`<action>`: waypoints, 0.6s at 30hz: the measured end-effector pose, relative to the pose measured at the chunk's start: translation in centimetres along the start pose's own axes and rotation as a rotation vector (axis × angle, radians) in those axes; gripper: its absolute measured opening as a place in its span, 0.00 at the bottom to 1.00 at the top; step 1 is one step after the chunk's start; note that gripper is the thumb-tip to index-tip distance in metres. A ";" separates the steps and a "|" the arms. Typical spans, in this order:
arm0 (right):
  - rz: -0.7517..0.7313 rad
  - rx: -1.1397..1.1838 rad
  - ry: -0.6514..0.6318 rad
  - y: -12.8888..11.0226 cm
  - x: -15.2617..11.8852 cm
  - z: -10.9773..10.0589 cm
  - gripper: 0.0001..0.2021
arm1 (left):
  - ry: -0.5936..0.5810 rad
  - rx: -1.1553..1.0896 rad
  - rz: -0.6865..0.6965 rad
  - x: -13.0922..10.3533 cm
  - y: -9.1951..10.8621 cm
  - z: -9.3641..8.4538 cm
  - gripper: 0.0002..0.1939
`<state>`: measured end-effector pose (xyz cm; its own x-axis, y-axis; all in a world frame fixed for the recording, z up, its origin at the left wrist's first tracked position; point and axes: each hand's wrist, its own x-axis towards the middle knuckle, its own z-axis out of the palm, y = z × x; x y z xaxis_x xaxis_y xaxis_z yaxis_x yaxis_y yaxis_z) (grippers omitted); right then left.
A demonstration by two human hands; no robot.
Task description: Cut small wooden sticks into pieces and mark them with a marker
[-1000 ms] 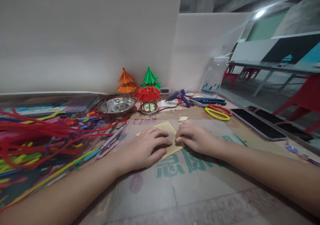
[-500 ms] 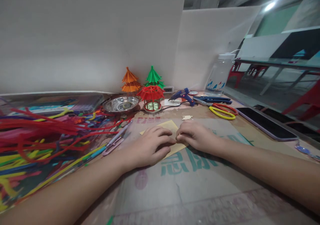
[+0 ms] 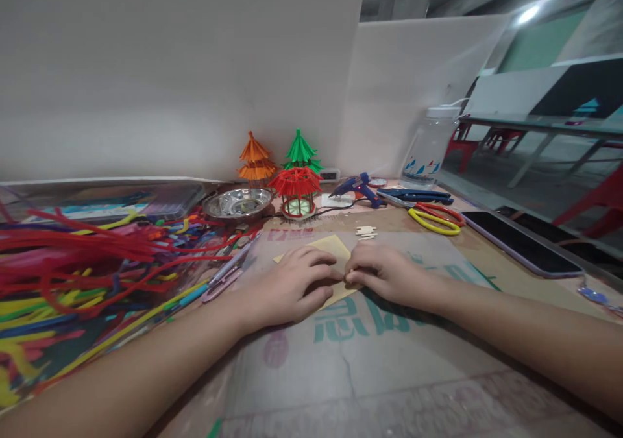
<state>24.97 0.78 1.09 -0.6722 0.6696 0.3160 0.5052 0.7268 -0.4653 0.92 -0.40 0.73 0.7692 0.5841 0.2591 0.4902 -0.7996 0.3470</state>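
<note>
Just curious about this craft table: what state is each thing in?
Left hand: loosely curled
Right hand: fingertips bunched
Yellow paper sheet: flat, partly covered
Blue glue gun: red light lit
Clear plastic bottle: upright, capped
Purple-edged phone: face up, screen dark
Red-and-yellow-handled scissors: lying down, blade gap unclear

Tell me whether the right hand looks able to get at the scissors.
Probably yes: the scissors lie beyond the right hand, handles on the near side, and nothing visible stands between. Whether its fingertips, at the yellow paper, hold something is unclear.
</note>
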 end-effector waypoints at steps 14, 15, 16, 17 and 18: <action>0.387 1.031 -0.020 -2.9 -0.1 1.0 0.13 | 0.466 -0.128 0.042 -0.3 0.8 0.7 0.04; 0.384 1.007 -0.020 -3.0 -0.1 1.0 0.13 | 0.472 -0.146 0.045 -0.4 1.1 0.8 0.04; 0.380 0.981 -0.018 -3.1 -0.2 1.1 0.12 | 0.476 -0.161 0.039 -0.4 1.3 0.8 0.04; 0.373 0.959 -0.018 -3.2 -0.3 1.2 0.11 | 0.480 -0.173 0.028 -0.5 1.5 0.8 0.03; 0.365 0.945 -0.023 -3.3 -0.3 1.2 0.11 | 0.483 -0.183 0.012 -0.5 1.6 0.8 0.03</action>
<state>22.88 -1.99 1.51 -0.5778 0.8161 0.0122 0.0533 0.0526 -0.9972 1.68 -2.10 0.45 0.4762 0.6075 0.6358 0.3693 -0.7943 0.4824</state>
